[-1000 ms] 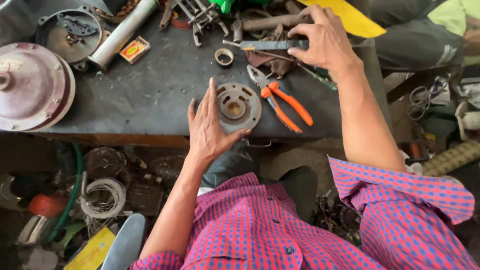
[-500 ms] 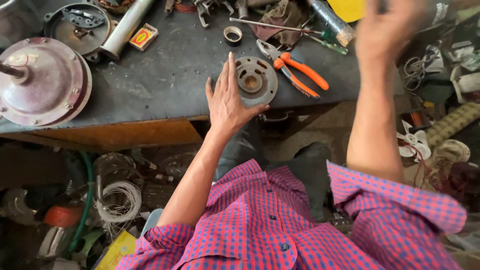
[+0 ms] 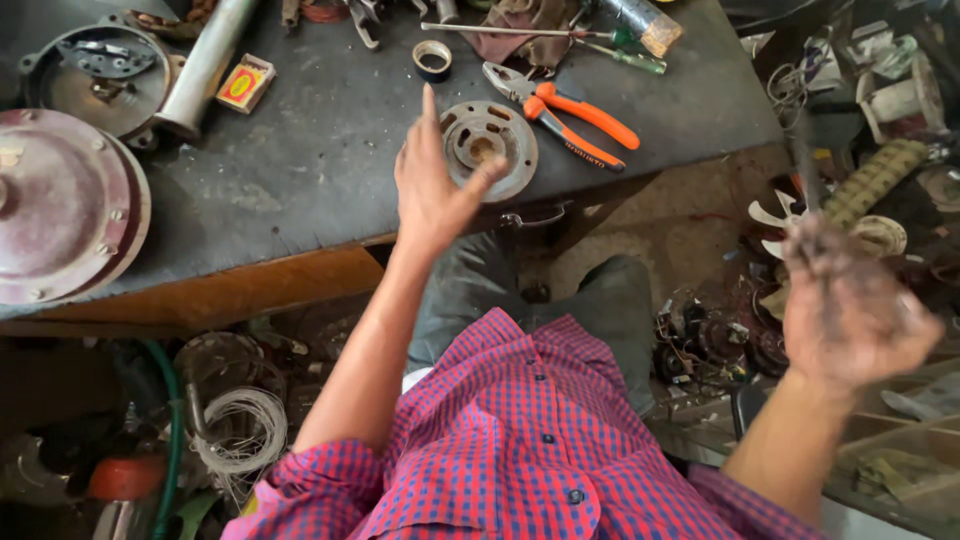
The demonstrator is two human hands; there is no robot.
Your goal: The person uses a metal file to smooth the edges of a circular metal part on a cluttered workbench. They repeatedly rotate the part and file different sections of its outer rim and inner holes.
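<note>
The left hand (image 3: 432, 185) hangs open over the workbench (image 3: 320, 150), fingers spread, gripping nothing. Its thumb reaches toward the round slotted metal plate (image 3: 489, 148), which lies flat, face up, near the bench's front edge. The orange-handled pliers (image 3: 560, 112) just beside it run diagonally, jaws pointing up-left. The right hand (image 3: 850, 310) is blurred off the bench; I cannot tell its grip.

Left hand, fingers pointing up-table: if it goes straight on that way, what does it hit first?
Probably the small tape ring, just past the index fingertip of the left hand. The round metal plate lies beside the hand, off that line. Hand height above the workbench is unclear.
</note>
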